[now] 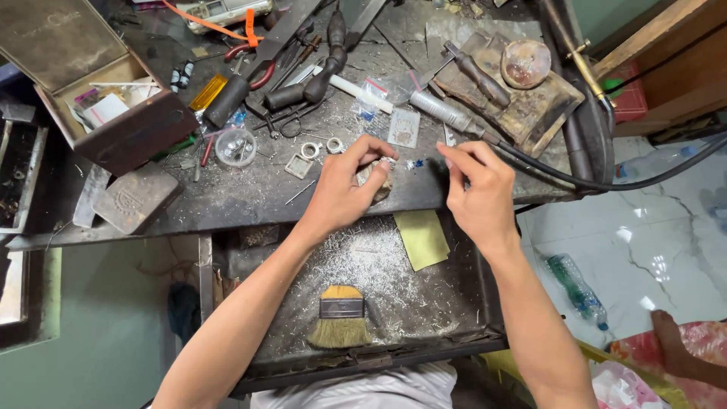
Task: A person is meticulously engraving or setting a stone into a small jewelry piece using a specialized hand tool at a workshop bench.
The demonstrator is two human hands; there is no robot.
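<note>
Your left hand (342, 189) closes around a small, rough grey-brown lump (376, 182) topped by a silvery ring (detail too small to read), pressed against the workbench (250, 189) edge. Your right hand (475, 193) hovers just beside it, fingers pinched, holding nothing visible. Tiny blue stones (413, 163) lie between them.

Grey, dust-speckled workbench (250, 193) carries small blue stones (413, 163) near its front edge, an orange strap (227, 29) at the back edge and a dark brown box (121, 113) at the left, while the drawer (424, 303) below holds a tan-bristled brush (341, 318) and a yellow-green sheet (422, 238)
</note>
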